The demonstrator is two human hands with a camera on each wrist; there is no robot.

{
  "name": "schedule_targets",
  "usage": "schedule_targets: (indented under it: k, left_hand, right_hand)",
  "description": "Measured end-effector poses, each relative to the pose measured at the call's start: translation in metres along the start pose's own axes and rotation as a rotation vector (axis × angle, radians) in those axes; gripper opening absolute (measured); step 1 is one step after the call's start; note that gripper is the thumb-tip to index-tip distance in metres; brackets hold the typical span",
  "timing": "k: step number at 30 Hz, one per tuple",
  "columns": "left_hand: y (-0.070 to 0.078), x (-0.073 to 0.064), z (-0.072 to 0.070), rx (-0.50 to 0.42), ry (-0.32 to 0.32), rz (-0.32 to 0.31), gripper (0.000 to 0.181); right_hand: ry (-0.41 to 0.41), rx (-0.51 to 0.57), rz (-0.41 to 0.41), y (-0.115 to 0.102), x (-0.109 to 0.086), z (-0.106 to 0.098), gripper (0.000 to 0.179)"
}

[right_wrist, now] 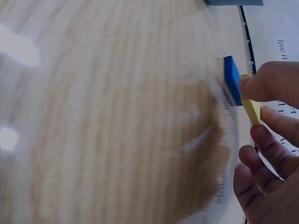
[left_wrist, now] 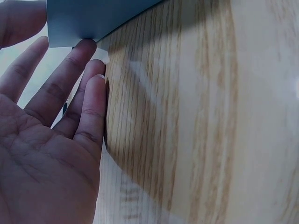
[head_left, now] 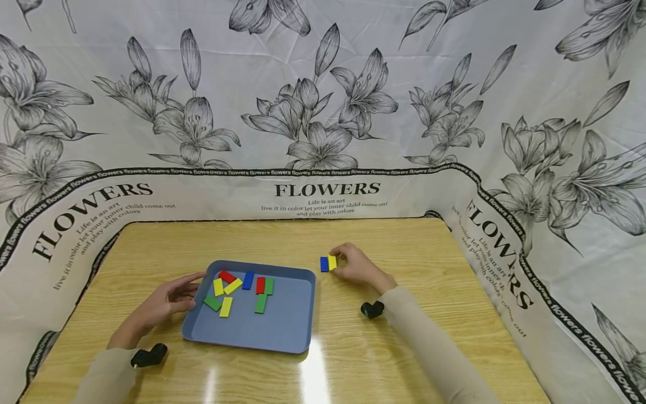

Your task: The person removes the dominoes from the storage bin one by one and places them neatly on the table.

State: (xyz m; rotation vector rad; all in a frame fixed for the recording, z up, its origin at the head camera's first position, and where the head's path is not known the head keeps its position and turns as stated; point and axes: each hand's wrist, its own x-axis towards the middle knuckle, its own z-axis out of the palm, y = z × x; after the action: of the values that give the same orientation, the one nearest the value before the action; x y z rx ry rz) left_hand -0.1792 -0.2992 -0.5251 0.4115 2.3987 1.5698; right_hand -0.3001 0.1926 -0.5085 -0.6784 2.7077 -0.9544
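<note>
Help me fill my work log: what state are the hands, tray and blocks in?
Blue-gray tray: on the wood-grain table, upright
Nine tray blocks: scattered inside
Loose blue block: on the table, outside the tray
Yellow block outside the tray: pinched
Left hand: at the tray's left side, holding no block
Right hand: pinching that yellow block

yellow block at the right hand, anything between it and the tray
Yes, the blue block is right beside the yellow block, on the side toward the tray. Nothing visible separates it from the right hand pinching it.

Glare streaks the table (head_left: 363,353) (wrist views hazy).
</note>
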Motion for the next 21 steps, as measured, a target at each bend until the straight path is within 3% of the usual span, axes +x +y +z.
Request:
schedule_targets:
  k: [21]
  left_hand:
    - [0.0052, -0.0056, 0.0022, -0.026, -0.001, 0.019, 0.065]
  right_hand:
    - [0.004, -0.001, 0.005, 0.0092, -0.0033, 0.008, 0.047]
